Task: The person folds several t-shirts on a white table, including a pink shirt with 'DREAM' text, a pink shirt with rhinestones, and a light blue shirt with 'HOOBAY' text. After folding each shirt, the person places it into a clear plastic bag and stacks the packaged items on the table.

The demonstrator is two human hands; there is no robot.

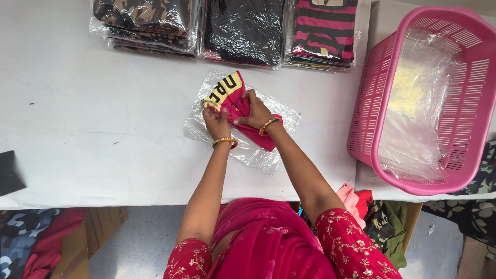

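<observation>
Both hands, the left hand [217, 123] and the right hand [253, 111], press their closed grip down on a folded pink garment with a yellow printed band [230, 95], pinning it flat over a clear plastic bag [258, 155] spread on the white counter [93, 129], apparently to keep the fold tight, while a pink slatted plastic basket [465, 46] stands well apart.
</observation>
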